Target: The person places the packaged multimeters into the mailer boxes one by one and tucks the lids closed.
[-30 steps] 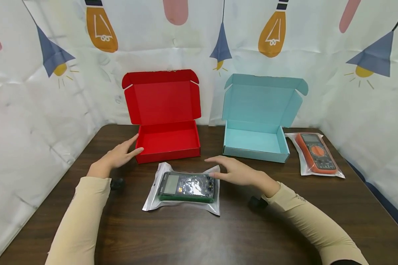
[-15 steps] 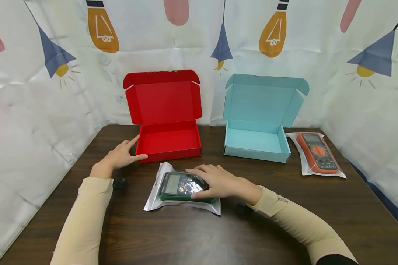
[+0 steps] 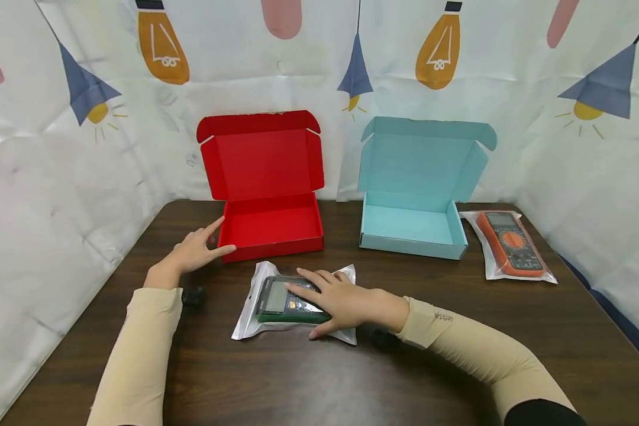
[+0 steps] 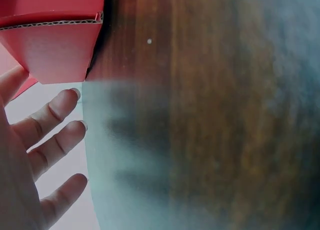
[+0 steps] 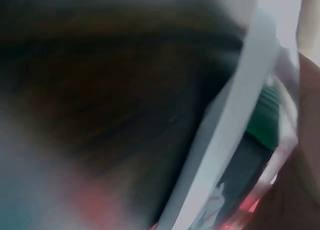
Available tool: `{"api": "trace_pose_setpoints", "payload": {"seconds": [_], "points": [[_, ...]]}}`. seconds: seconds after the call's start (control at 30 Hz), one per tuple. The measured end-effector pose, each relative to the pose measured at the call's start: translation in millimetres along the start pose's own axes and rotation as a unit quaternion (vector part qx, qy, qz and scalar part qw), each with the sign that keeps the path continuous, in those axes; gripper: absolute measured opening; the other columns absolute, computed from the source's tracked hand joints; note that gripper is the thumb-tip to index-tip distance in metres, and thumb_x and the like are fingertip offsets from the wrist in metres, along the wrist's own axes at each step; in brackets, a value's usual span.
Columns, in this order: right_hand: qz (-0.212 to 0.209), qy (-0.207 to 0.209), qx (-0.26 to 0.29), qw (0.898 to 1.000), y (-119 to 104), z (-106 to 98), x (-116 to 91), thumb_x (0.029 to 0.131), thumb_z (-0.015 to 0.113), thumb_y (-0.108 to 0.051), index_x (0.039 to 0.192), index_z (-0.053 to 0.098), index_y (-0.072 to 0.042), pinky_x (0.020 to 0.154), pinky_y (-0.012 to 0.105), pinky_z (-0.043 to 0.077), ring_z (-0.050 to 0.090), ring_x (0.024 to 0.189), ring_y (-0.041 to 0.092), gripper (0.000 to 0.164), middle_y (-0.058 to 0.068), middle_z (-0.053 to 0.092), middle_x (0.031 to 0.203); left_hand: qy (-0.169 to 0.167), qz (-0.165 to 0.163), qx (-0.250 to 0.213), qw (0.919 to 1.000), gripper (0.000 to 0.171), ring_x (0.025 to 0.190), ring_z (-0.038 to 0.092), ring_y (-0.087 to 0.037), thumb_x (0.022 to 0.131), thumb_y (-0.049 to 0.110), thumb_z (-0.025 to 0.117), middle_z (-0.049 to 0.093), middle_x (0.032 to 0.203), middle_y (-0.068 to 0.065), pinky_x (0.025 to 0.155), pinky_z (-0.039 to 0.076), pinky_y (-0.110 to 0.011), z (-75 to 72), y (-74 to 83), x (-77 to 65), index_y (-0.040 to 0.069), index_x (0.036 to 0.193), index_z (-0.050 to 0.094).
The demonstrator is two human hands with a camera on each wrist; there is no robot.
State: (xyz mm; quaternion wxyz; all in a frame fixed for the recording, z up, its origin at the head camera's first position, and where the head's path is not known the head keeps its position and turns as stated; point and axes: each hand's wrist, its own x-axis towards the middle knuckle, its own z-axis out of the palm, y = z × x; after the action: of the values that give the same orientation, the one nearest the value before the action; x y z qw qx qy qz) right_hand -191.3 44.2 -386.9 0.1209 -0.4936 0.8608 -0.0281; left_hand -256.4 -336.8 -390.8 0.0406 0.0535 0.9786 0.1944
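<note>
A green-and-dark multimeter (image 3: 276, 297) lies flat in a clear plastic bag (image 3: 245, 325) at the middle of the table. My right hand (image 3: 346, 303) rests over its right half, fingers spread across the top and thumb at the near edge. In the right wrist view the bag's pale edge (image 5: 227, 120) runs beside the hand, and the green casing (image 5: 264, 117) shows through. My left hand (image 3: 189, 251) is at the left side of the red box (image 3: 271, 249), fingers spread, holding nothing. The left wrist view shows these fingers (image 4: 62, 105) beside the box's corner.
An open light-blue box (image 3: 410, 244) stands at the back right, its lid raised like the red one's. To its right lies a bagged orange multimeter (image 3: 511, 245). A patterned white sheet (image 3: 309, 65) hangs behind the brown table (image 3: 277, 384).
My right hand has come left and down onto the green multimeter, then its fingers have spread across it. My left hand has shifted slightly right at the red box. The multimeter stays in place.
</note>
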Motion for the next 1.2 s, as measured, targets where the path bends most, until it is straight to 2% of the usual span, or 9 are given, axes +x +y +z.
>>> {"api": "trace_pose_setpoints", "payload": {"seconds": [0.43, 0.7, 0.93, 1.2], "points": [[0.005, -0.011, -0.034, 0.999, -1.9, 0.7, 3.4, 0.091, 0.068, -0.060, 0.166, 0.001, -0.033, 0.112, 0.062, 0.033, 0.027, 0.147, 0.029, 0.104, 0.005, 0.007, 0.171, 0.003, 0.000, 0.003, 1.0000, 0.102, 0.112, 0.048, -0.040, 0.092, 0.065, 0.059, 0.053, 0.126, -0.026, 0.085, 0.051, -0.059, 0.0, 0.0, -3.6, 0.007, 0.164, 0.015], [-0.004, -0.016, -0.099, 0.995, -2.9, -5.3, 6.2, 0.095, 0.066, -0.053, 0.167, 0.005, -0.030, 0.107, 0.055, 0.040, 0.032, 0.143, 0.028, 0.096, 0.005, 0.016, 0.168, -0.003, -0.005, -0.005, 1.0000, 0.104, 0.117, 0.047, -0.042, 0.092, 0.067, 0.058, 0.053, 0.131, -0.027, 0.091, 0.045, -0.068, -0.5, 3.6, -4.6, 0.010, 0.165, 0.012], [-0.019, -0.008, -0.114, 0.993, -1.5, -5.4, 2.6, 0.098, 0.064, -0.051, 0.167, 0.004, -0.028, 0.106, 0.057, 0.042, 0.032, 0.143, 0.028, 0.094, 0.005, 0.018, 0.167, -0.005, -0.006, -0.010, 0.9999, 0.105, 0.110, 0.049, -0.038, 0.091, 0.066, 0.061, 0.054, 0.124, -0.024, 0.085, 0.049, -0.059, 1.5, 2.6, -2.8, 0.009, 0.165, 0.012], [-0.041, 0.011, -0.109, 0.993, 0.5, -11.4, -6.7, 0.098, 0.066, -0.046, 0.167, 0.008, -0.025, 0.105, 0.057, 0.041, 0.033, 0.142, 0.029, 0.092, 0.007, 0.019, 0.167, -0.006, -0.001, -0.015, 0.9999, 0.103, 0.106, 0.051, -0.035, 0.092, 0.066, 0.059, 0.056, 0.118, -0.021, 0.082, 0.049, -0.057, 0.9, 1.2, -3.4, 0.009, 0.165, 0.013]]}}
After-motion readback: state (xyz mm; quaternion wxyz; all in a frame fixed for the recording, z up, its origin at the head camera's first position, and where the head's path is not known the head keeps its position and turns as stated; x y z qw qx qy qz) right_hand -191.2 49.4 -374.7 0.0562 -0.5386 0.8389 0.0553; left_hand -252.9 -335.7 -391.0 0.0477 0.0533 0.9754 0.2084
